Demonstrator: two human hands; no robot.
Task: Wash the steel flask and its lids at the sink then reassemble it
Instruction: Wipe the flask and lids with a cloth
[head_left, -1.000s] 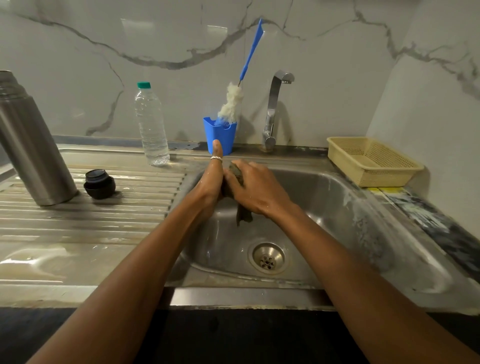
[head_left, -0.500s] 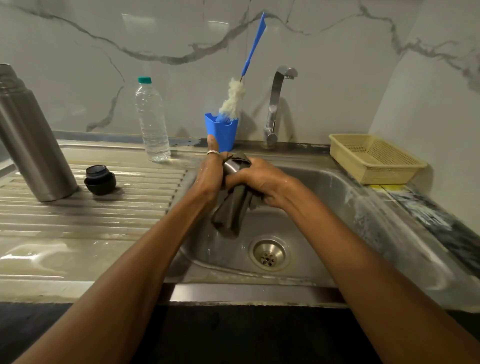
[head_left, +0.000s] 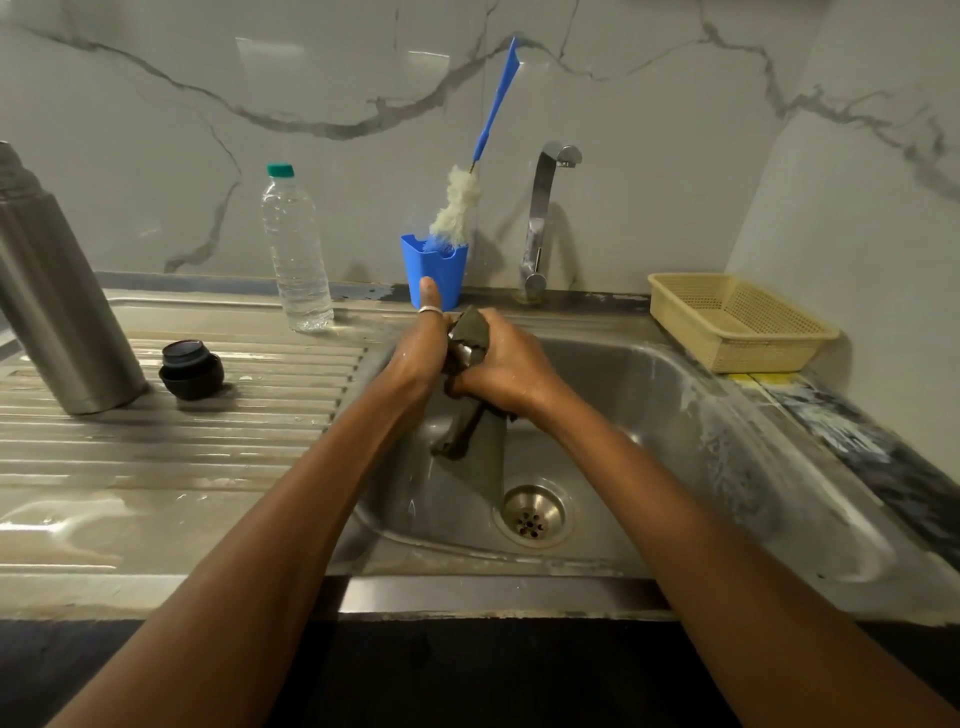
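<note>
Nearest us, two bare forearms reach in over the front rim of the steel sink (head_left: 498, 592) and meet above the basin. Below them lies the round drain (head_left: 535, 514), at the bottom of the wet basin.

The right hand (head_left: 506, 369) has its fingers curled round a dark cloth (head_left: 470, 436), gripping it in a bunch, and one end hangs down toward the drain. A shiny metal piece (head_left: 461, 352) shows inside the bundle; we cannot tell what it is. The left hand (head_left: 421, 358) lies against the other side of the cloth, with its thumb straight up and a ring on it. Its fingers are hidden behind the bundle, so we cannot tell whether they grip.

To the left, on the ribbed draining board (head_left: 182, 441), a black lid (head_left: 191, 369) sits just beside the steel flask (head_left: 57, 312). The flask stands upright near the left edge of the view, apart from both hands.

Further back, a beige plastic basket (head_left: 737, 322) rests on the table (head_left: 883, 467) at the sink's far right corner. Behind the hands a clear water bottle (head_left: 296, 249) with a green cap stands upright. To its right is a blue cup (head_left: 435, 270) holding a bottle brush (head_left: 457, 208) with a blue handle, which leans toward the marble wall (head_left: 156, 104). The chrome tap (head_left: 540, 218) rises to the right of the cup.
</note>
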